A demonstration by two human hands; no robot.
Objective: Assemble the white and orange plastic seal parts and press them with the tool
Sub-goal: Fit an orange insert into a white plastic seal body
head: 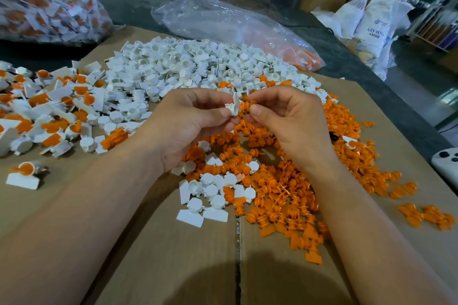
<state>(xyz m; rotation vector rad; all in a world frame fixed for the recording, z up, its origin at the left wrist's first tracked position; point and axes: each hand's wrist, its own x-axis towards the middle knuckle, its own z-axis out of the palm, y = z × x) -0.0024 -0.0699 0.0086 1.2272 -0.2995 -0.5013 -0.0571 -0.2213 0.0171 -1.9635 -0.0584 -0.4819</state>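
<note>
Pinching a small white seal part (233,106), left hand (188,126), right hand (287,126) pinching an orange part (247,104), touching it.

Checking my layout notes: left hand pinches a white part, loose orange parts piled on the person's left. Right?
One slip: in the head view the loose orange parts lie piled on the person's right, not the left. The left hand does pinch a white part.

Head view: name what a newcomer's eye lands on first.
At the centre, the left hand pinches a white seal part, the right hand an orange part beside it. Under them spreads a bright orange heap, with a white heap behind and assembled seals at left.
</note>
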